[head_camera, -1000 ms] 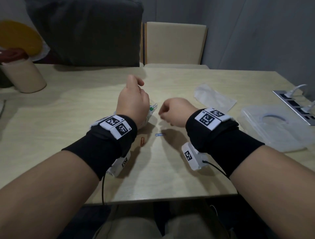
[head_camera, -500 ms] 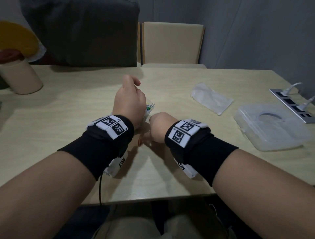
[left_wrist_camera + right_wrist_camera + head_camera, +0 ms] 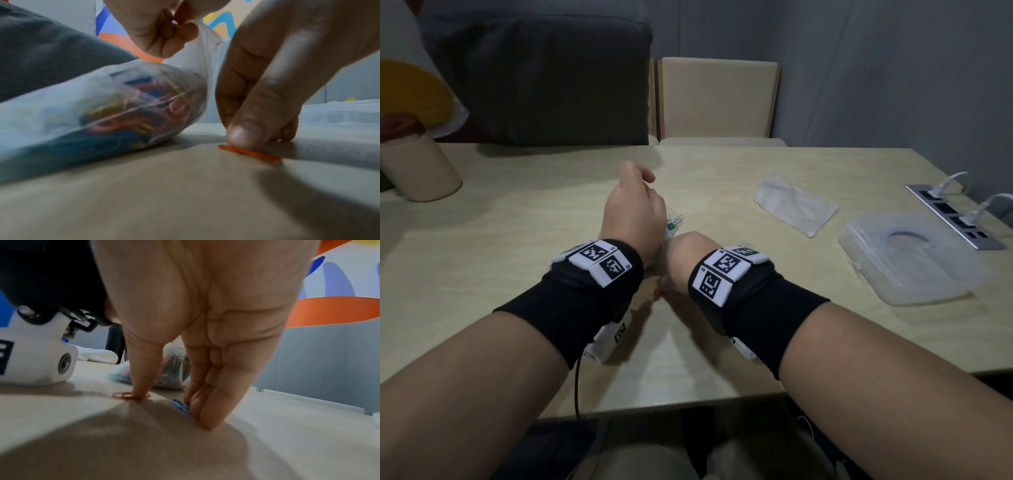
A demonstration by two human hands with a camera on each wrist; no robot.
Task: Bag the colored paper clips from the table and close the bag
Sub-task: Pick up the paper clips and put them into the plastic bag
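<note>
A clear plastic bag [image 3: 102, 113] full of colored paper clips lies on the table [image 3: 517, 260], and my left hand [image 3: 179, 24] pinches its gathered mouth from above. In the head view only a bit of the bag [image 3: 675, 223] shows between my left hand [image 3: 633, 219] and right hand [image 3: 683, 262]. My right hand [image 3: 170, 402] points down at the table: its thumb [image 3: 141, 386] presses on an orange clip [image 3: 123, 395] and its fingertips [image 3: 203, 412] touch a blue clip [image 3: 180, 405]. The same orange clip [image 3: 259, 155] lies flat beside the bag.
An empty clear bag [image 3: 794, 202], a clear plastic box [image 3: 907, 260] and a power strip [image 3: 955, 219] with white plugs sit to the right. A beige cup [image 3: 417, 171] stands at the far left. A chair [image 3: 719, 99] and a dark cushion [image 3: 544, 78] stand behind the table.
My right hand moved left, close to the left hand, and came down on the orange and blue clips that lay bare on the table. The left hand kept its hold on the bag.
</note>
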